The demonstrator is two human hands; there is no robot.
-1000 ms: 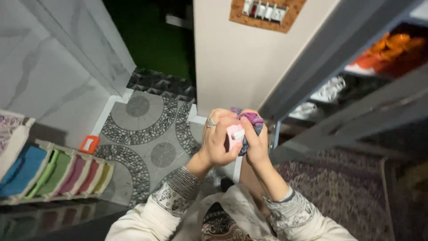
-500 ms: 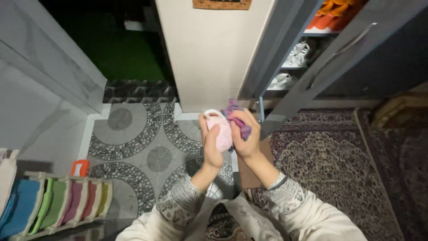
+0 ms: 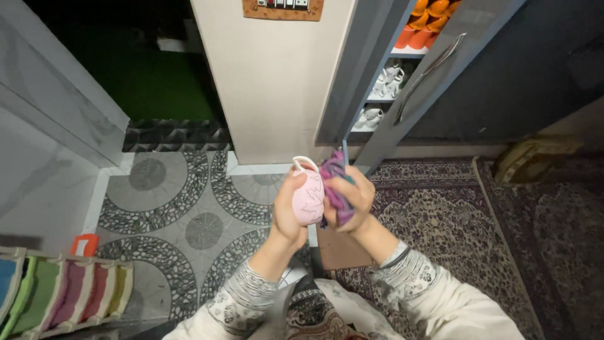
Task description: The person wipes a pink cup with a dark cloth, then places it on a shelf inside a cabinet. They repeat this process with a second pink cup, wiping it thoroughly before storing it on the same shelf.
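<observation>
Both hands have dropped lower and closer to the body, the pair turned slightly. Left hand [image 3: 290, 211] fingers wrap the pink shoe [image 3: 308, 198], while right hand [image 3: 352, 200] fingers press a purple cloth [image 3: 335, 189] against its side, above the patterned floor [image 3: 189, 208], so wiping looks underway.

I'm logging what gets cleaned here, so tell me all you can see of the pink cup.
The pink cup is small, rounded and pale pink with thin darker lines, glossy like ceramic or plastic. A white loop handle sits at its top left. The left hand holds it in the air above the floor, while the right hand presses a purple cloth against its right side.
</observation>
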